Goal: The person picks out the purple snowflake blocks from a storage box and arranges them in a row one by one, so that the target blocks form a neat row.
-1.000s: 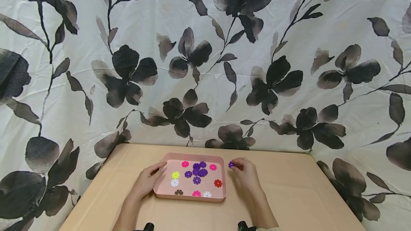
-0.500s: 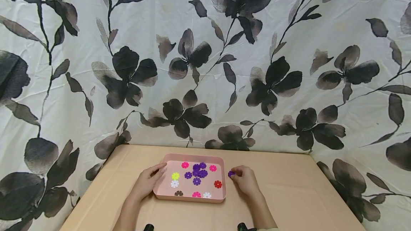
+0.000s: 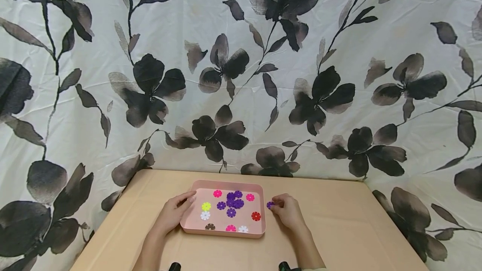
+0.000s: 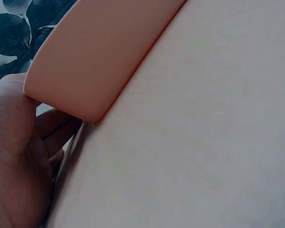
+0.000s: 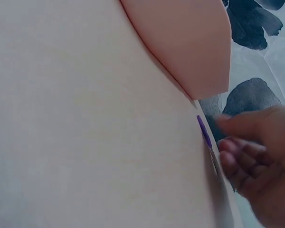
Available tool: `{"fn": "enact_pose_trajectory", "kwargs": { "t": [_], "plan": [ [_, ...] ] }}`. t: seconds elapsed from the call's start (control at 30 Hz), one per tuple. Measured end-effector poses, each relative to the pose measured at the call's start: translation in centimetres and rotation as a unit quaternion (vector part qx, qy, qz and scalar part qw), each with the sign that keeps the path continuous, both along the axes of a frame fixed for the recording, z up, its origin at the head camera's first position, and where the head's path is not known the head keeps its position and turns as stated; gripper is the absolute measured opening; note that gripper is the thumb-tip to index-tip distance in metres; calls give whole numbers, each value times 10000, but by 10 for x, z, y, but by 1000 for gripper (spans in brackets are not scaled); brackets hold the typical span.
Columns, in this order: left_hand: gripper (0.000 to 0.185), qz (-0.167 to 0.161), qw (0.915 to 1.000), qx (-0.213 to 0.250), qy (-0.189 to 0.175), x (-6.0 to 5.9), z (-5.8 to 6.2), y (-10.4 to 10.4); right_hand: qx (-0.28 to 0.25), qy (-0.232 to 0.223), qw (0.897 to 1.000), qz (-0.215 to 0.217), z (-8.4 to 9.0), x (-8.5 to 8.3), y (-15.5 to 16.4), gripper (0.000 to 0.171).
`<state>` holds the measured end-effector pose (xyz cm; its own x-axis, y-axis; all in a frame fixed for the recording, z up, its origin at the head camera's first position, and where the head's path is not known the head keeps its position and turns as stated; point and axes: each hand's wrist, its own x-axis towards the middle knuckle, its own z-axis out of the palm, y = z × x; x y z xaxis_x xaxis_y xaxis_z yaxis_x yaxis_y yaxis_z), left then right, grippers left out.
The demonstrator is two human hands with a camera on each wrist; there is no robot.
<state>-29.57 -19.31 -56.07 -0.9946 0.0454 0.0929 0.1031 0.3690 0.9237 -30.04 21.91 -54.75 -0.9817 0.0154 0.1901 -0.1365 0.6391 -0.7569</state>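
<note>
I see my right hand (image 3: 288, 212) just to the right of the pink tray (image 3: 260, 228), its fingertips pinching 1 purple flower disc (image 3: 270, 205) that sits low on the table (image 3: 339, 229), just outside the tray's right wall. In the right wrist view the disc (image 5: 204, 132) shows edge-on, a thin purple sliver at the fingertips (image 5: 228, 124), close to the tray's corner (image 5: 199, 52), though I cannot tell whether it touches the tabletop or hangs a hair above it. My left hand (image 3: 172, 212) grasps the tray's left rim, thumb over the edge and fingers curled under the wall, as the left wrist view (image 4: 19, 142) confirms. Inside the tray lie the other discs (image 3: 231, 204): a purple cluster near the middle, with pink, yellow, white, red and brown ones scattered around it. To do this step well, I judge the pinch should stay light and on the disc's rim, since the piece is thin and would slip or flip under a hard squeeze. I would keep the left hand steady on the rim so the tray does not slide, and keep the right wrist low so the disc lands flat and apart from the wall.
</note>
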Motion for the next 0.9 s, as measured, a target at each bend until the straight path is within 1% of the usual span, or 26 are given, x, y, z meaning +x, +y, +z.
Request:
{"fn": "enact_pose_trajectory", "kwargs": {
  "t": [0.1, 0.2, 0.3, 0.4, 0.53, 0.67, 0.77, 0.9],
  "plan": [
    [41, 5, 10000, -14, -12, 0, 1, 0, -339, 138, 9991, -201, 7, 2, -5, 25],
    [41, 9, 10000, -28, -17, 0, 2, 0, -669, 378, 9968, -241, 19, 4, -15, 28],
    [41, 13, 10000, -30, -18, 0, 2, 0, -888, 507, 9947, -98, 29, 8, -27, 30],
    [40, 10, 10000, -9, -14, 0, 2, 1, -905, 608, 9939, 153, 36, 11, -41, 30],
    [40, 6, 10000, -4, -11, -1, 1, 1, -739, 678, 9935, 545, 39, 13, -59, 31],
    [41, 16, 10000, -34, -16, -1, 0, 0, -482, 556, 9929, 937, 35, 15, -76, 35],
    [41, 20, 10000, -33, -11, -2, 0, -1, -235, 477, 9892, 1367, 29, 15, -88, 35],
    [41, 15, 10000, 2, -1, -2, 0, 0, 24, 336, 9806, 1933, 23, 14, -99, 31]
  ]
}}
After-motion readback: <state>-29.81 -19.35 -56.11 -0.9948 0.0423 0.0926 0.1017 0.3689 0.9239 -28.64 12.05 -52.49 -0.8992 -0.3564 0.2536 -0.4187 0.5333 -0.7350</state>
